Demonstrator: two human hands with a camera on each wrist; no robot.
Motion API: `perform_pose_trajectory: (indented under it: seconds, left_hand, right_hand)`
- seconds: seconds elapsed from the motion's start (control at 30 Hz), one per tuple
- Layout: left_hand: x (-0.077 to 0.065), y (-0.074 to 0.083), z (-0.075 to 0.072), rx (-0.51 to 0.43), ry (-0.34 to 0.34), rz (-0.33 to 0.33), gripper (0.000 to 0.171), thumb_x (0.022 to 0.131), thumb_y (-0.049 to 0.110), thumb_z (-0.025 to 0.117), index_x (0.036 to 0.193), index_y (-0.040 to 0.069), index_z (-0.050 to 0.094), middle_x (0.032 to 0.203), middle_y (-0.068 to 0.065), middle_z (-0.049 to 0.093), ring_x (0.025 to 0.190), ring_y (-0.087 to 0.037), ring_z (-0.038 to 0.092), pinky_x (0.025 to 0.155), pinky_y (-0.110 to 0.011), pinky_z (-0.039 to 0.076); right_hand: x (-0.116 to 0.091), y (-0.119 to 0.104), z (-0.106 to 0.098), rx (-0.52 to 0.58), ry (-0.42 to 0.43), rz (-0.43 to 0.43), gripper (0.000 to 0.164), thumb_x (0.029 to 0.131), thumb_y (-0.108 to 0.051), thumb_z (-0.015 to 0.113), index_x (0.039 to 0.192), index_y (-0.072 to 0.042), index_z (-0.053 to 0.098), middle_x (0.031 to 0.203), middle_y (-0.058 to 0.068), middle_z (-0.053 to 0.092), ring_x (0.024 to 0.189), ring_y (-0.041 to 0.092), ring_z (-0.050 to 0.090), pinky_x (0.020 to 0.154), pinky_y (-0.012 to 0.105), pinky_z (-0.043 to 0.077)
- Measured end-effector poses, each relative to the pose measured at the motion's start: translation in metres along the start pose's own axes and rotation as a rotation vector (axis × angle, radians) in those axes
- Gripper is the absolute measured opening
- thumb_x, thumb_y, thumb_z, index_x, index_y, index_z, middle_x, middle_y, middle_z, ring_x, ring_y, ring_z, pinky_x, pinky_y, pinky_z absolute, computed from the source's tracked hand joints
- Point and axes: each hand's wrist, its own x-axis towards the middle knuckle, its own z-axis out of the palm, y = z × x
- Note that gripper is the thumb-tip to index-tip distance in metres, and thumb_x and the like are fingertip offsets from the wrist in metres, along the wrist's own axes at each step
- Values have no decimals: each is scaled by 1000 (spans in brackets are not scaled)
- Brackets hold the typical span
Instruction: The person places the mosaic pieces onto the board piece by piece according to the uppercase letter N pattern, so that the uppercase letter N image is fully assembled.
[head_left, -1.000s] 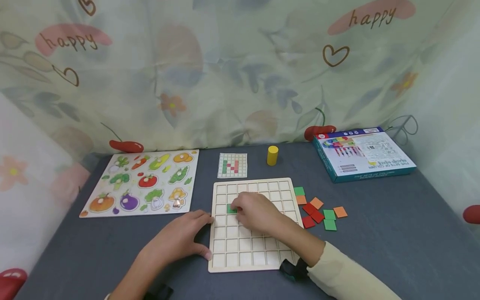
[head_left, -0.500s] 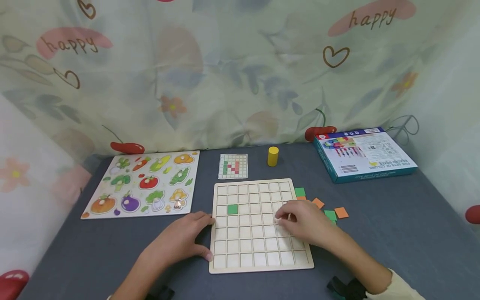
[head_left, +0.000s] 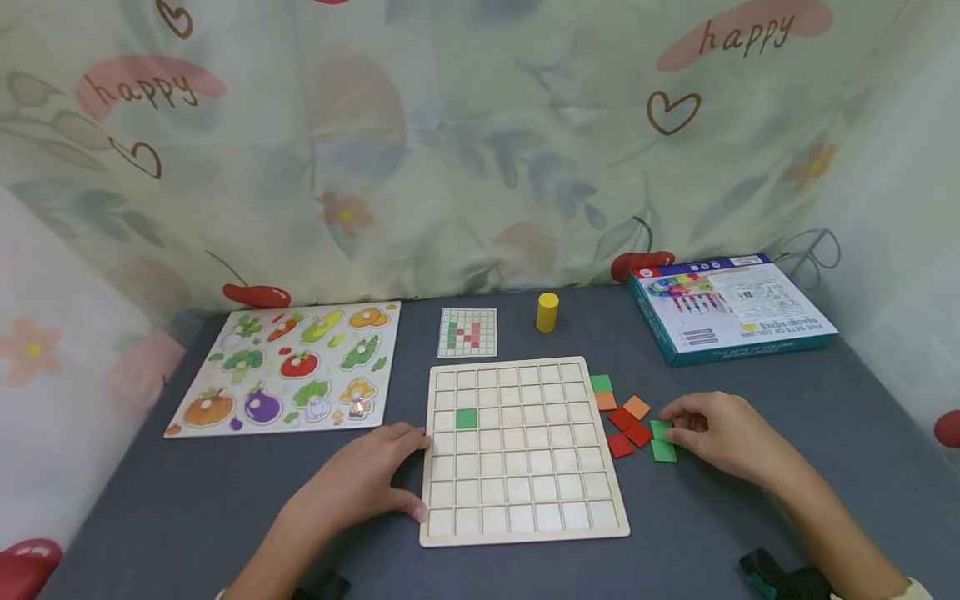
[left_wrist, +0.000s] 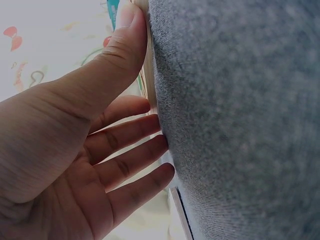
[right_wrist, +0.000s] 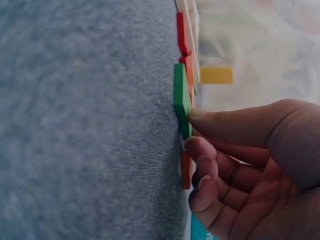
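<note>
My left hand (head_left: pixel 375 471) rests against the left edge of a pale wooden grid board (head_left: pixel 517 467), fingers fairly straight and thumb apart along that edge. One green square tile (head_left: pixel 467 418) lies in a cell near the board's upper left. Right of the board, my right hand (head_left: pixel 731 433) pinches another green tile (head_left: pixel 658 427) between thumb and index finger, down at the tabletop. In the right wrist view, the thumb tip meets a green tile (right_wrist: pixel 180 90), the other fingers curled below. A further green tile (head_left: pixel 663 451) lies just in front, with red tiles (head_left: pixel 638 433) beside.
Orange tiles (head_left: pixel 637 407) and a green one (head_left: pixel 602 383) lie along the board's right side. Behind the board are a small pattern card (head_left: pixel 467 332) and a yellow cylinder (head_left: pixel 547 312). A vegetable puzzle board (head_left: pixel 288 371) lies left, a flat box (head_left: pixel 731 312) back right.
My right hand has left the green tile in the board's cell and moved right across the board to the loose tiles. The left hand stays at the board's edge.
</note>
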Motion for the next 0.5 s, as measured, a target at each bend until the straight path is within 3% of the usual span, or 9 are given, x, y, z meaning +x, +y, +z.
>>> perform_pose_trajectory:
  seconds: [0.5]
  left_hand:
    - [0,-1,1,-4,1,-7,83,65,54,88,130,8,64,128,-8,61,116,-23,57,99,-46,48]
  right_hand:
    - [5,11,5,29,31,40,16,84,-11,81,94,-5,70,74,-3,56,68,17,49,56,29,39]
